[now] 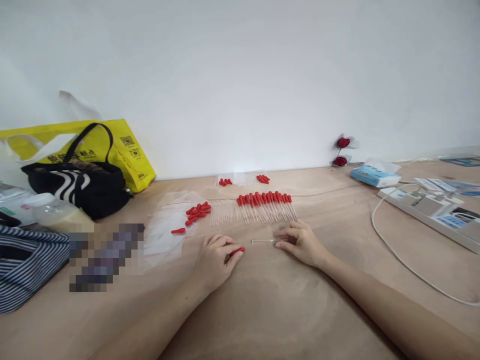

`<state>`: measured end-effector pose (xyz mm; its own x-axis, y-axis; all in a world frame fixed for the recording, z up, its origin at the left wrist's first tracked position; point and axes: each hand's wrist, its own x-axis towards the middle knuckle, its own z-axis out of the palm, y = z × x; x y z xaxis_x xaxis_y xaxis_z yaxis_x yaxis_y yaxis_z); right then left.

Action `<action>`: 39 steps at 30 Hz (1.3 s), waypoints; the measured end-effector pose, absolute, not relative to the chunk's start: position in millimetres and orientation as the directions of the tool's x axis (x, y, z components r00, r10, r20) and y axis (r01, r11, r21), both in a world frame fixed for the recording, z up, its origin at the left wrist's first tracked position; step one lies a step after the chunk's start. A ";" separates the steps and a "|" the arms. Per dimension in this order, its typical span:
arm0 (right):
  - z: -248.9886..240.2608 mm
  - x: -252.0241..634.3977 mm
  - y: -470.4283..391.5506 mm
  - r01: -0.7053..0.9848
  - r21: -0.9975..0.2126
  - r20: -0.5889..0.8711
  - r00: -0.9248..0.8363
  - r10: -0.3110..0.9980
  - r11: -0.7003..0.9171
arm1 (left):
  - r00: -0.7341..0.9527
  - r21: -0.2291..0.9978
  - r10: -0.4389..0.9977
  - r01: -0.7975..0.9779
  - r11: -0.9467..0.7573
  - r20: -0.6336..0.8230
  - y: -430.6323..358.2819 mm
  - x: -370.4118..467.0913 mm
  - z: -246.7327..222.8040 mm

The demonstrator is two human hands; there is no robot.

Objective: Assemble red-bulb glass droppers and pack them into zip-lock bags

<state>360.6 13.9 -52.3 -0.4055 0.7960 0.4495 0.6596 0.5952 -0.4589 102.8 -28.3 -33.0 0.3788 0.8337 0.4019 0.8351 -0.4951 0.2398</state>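
**Red bulb (240,250) in our left hand (216,261), clear tube (258,241) in our right hand (302,243)**

We pinch the red bulb between the thumb and fingers of our left hand, low over the tan tabletop (270,315). The thumb and fingers of our right hand are closed on the clear tube, which lies nearly level and points left toward our other hand; tube and bulb are near each other but apart. Just beyond, we have a row of red-capped droppers (268,199) side by side, their bulbs at the far end. To its left we see bare tubes (222,212), then loose red bulbs (197,212) next to clear plastic bags (163,237). Farther left, a black bag (80,187) sits in front of a yellow bag (133,145). On our right lie a blue tissue pack (371,176) and a white power strip (412,211).
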 end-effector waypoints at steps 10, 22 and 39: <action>-43.8 321.0 14.2 0.734 -0.388 0.372 -0.428 0.824 0.557 | 0.332 0.291 0.861 0.842 -0.454 0.386 -26.5 105.7 -29.8; -49.3 312.7 7.9 0.620 -0.461 0.497 -0.412 0.764 0.635 | 0.347 0.268 0.840 0.836 -0.479 0.418 -23.4 105.7 -33.5; -41.7 311.6 -4.8 0.533 -0.317 0.513 -0.599 0.615 0.784 | 0.344 0.321 0.823 0.798 -0.510 0.452 -28.4 110.0 -28.5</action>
